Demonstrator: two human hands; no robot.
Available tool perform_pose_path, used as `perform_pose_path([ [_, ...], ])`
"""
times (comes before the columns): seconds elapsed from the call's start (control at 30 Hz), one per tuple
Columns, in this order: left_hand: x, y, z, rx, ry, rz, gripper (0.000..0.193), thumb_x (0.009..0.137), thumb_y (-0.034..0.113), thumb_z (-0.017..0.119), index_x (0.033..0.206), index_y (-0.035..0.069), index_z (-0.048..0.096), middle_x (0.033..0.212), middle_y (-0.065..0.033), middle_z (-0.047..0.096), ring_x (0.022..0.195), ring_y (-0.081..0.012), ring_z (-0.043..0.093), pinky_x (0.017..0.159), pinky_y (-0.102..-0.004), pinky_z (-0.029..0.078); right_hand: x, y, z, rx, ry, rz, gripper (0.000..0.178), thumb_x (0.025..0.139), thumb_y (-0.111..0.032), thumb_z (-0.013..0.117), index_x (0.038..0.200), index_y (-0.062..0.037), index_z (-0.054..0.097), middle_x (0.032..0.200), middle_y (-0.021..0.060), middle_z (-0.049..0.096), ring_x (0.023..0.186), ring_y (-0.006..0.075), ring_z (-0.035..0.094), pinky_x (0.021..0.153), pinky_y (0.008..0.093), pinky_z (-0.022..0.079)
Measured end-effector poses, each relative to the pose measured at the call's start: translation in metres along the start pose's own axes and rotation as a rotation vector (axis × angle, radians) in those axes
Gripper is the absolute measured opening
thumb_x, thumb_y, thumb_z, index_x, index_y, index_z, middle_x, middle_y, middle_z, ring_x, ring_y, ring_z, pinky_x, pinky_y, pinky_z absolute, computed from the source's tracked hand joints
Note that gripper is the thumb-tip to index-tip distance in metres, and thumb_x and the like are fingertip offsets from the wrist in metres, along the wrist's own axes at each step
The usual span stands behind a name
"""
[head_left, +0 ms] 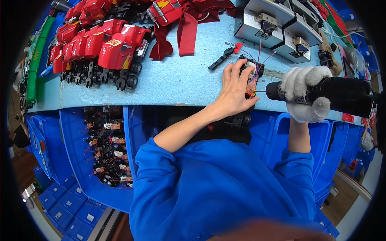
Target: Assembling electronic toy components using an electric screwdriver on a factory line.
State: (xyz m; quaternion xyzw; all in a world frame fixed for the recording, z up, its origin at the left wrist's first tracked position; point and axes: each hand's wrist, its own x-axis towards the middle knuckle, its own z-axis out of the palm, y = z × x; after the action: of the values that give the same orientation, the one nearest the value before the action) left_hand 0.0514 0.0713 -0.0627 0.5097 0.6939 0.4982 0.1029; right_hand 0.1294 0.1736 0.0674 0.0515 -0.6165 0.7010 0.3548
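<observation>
My bare left hand grips a small black wheeled toy chassis near the table's front edge, fingers over its far part and thumb along its near side. An orange circuit board sits on the chassis, with thin red and blue wires rising from it. In a grey-white work glove, my right hand is wrapped round a black electric screwdriver held level. Its thin bit points left and reaches the near end of the board; whether it sits in a screw is too small to tell.
Red toy truck bodies stand in rows at the back left, beside red cloth strips. A black part with a red end lies beyond my left hand. Metal fixture boxes stand behind. A blue bin below holds several wired chassis.
</observation>
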Motion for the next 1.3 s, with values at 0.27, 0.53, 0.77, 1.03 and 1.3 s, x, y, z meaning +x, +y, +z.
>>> perform_pose_path([
  [0.27,0.003,0.001,0.004,-0.009,-0.010,-0.008,0.082,0.056,0.018,0.078,0.124,0.007,0.033,0.130,-0.0184,0.024,0.115,-0.0423,0.023,0.098,-0.0492,0.025,0.001,0.002,-0.002,0.026,-0.063,0.046,0.033,0.077,-0.030,0.066,0.086,-0.0069,0.044,0.062,0.0036,0.047,0.051,0.0181,0.048,0.052,0.0318,0.042],
  [0.53,-0.003,-0.002,-0.007,0.062,0.156,-0.062,0.071,0.059,0.014,0.069,0.117,-0.003,0.031,0.099,-0.0239,0.039,0.091,-0.0391,0.039,0.082,-0.0481,0.035,-0.009,0.012,0.020,-0.144,-0.090,-0.172,0.042,0.073,-0.043,0.066,0.086,-0.0096,0.042,0.060,0.0015,0.046,0.050,0.0154,0.049,0.051,0.0299,0.042],
  [0.77,-0.049,-0.012,-0.076,-0.335,0.202,-0.264,0.075,0.063,0.014,0.066,0.123,0.002,0.022,0.099,-0.0193,0.043,0.081,-0.0303,0.051,0.069,-0.0376,0.044,-0.037,-0.034,-0.127,0.030,0.582,0.046,0.038,0.078,-0.038,0.052,0.085,-0.0014,0.054,0.072,0.0119,0.057,0.062,0.0244,0.056,0.060,0.0372,0.047],
  [1.03,-0.205,0.000,-0.208,0.095,0.740,-0.376,0.078,0.058,0.010,0.070,0.124,0.005,0.029,0.106,-0.0087,0.041,0.095,-0.0168,0.044,0.084,-0.0300,0.038,-0.084,0.057,-0.235,0.006,1.195,0.511,0.031,0.079,-0.017,0.058,0.101,0.0046,0.058,0.106,0.0184,0.060,0.098,0.0283,0.057,0.093,0.0397,0.041],
  [1.3,-0.384,-0.031,-0.258,0.586,1.389,-0.804,0.064,0.070,0.002,0.067,0.121,0.000,0.028,0.112,-0.0150,0.045,0.102,-0.0217,0.048,0.090,-0.0325,0.039,-0.086,0.051,-0.161,-0.126,0.973,0.617,0.036,0.089,-0.015,0.044,0.117,0.0065,0.047,0.126,0.0208,0.045,0.118,0.0269,0.043,0.103,0.0389,0.032],
])
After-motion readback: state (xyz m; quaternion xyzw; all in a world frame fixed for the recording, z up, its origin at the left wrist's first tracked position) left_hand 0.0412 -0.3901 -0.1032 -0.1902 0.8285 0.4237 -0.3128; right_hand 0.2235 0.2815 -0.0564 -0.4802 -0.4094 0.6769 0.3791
